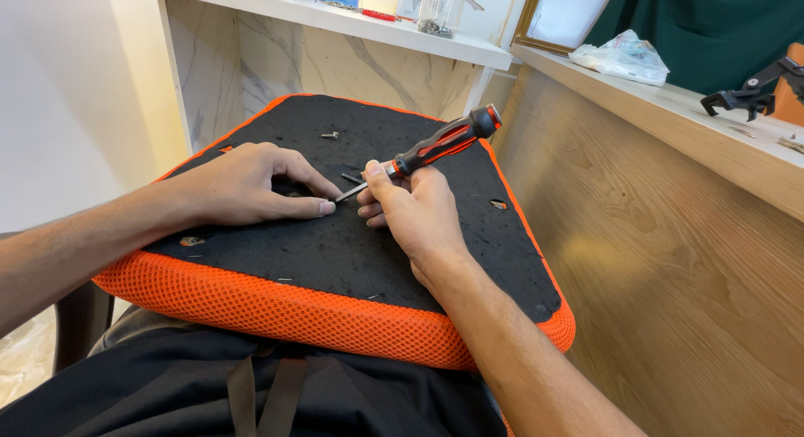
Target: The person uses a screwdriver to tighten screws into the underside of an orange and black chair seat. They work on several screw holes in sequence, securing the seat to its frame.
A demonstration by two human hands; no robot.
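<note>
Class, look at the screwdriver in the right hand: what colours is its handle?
Black with red-orange panels, seen in the head view, on the screwdriver held by the right hand.

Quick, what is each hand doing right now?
Left hand: fingers curled, resting on the seat cushion, holding nothing that shows.
Right hand: closed around the screwdriver.

seat cushion (335, 253) matt black cloth, orange mesh edge; screwdriver (435, 148) glossy plastic handle.

A crumpled plastic bag (621, 57) and a black clamp (748, 92) are being carried by the wooden counter (670, 110), beside a gold-framed mirror (559, 17).
</note>
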